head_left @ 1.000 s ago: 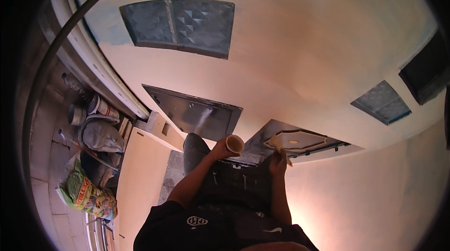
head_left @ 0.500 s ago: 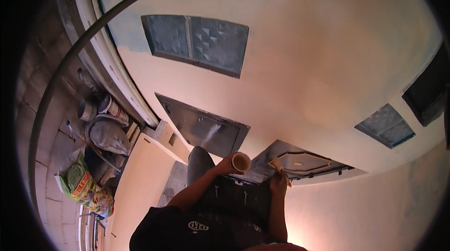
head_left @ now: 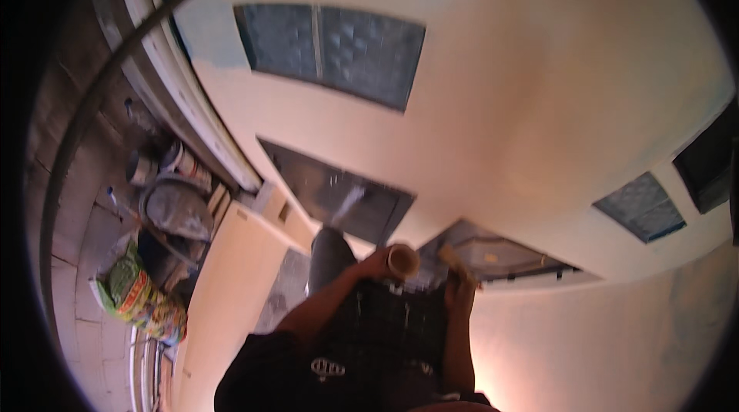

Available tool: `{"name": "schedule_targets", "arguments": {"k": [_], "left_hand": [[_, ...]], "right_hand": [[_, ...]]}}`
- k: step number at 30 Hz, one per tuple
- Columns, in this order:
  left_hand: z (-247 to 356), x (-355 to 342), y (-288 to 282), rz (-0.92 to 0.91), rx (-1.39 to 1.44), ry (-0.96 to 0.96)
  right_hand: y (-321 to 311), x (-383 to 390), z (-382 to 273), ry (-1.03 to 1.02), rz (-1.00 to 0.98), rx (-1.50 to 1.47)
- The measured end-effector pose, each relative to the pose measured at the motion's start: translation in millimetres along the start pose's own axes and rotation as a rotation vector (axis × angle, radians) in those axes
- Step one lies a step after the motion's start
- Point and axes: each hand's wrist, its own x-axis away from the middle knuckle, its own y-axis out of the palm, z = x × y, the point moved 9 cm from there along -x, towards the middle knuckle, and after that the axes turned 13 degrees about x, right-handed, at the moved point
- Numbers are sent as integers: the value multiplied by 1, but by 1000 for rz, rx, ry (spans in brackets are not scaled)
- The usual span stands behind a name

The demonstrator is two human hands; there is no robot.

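Observation:
In front of my torso, my left hand (head_left: 375, 264) is closed around the side of a small round cup (head_left: 404, 261), whose open top shows a pale beige inside. To its right, my right hand (head_left: 459, 296) is closed on a paintbrush (head_left: 451, 258), its tan flat end pointing up and left. A gap separates the brush from the cup. Just beyond the brush is a dark door (head_left: 493, 256) with a tan-outlined panel. The cup's contents are too blurred to make out.
Dark textured windows (head_left: 369, 54) and a grey metal door (head_left: 339, 189) are set in the peach wall (head_left: 508, 143). At left stand buckets (head_left: 142, 168), a grey-filled basin (head_left: 177, 212) and a green-yellow bag (head_left: 146, 296) near a low wall (head_left: 231, 273). A dark curved bar (head_left: 81, 116) crosses the left side.
The whole view has shifted a little, with the windows now higher. The cup sits slightly farther right and up in view, and the brush has tilted a little. Both hands keep their holds.

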Motion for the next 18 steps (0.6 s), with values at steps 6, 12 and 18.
{"name": "schedule_targets", "arguments": {"k": [6, 12, 18], "left_hand": [[-5, 5, 3, -25, 46, 28], [24, 9, 13, -121, 81, 161], [34, 7, 15, -159, 115, 186]], "right_hand": [[26, 8, -30, -56, -15, 708], [111, 35, -71, -282, -228, 975], [159, 44, -72, -582, -565, 1264]]}}
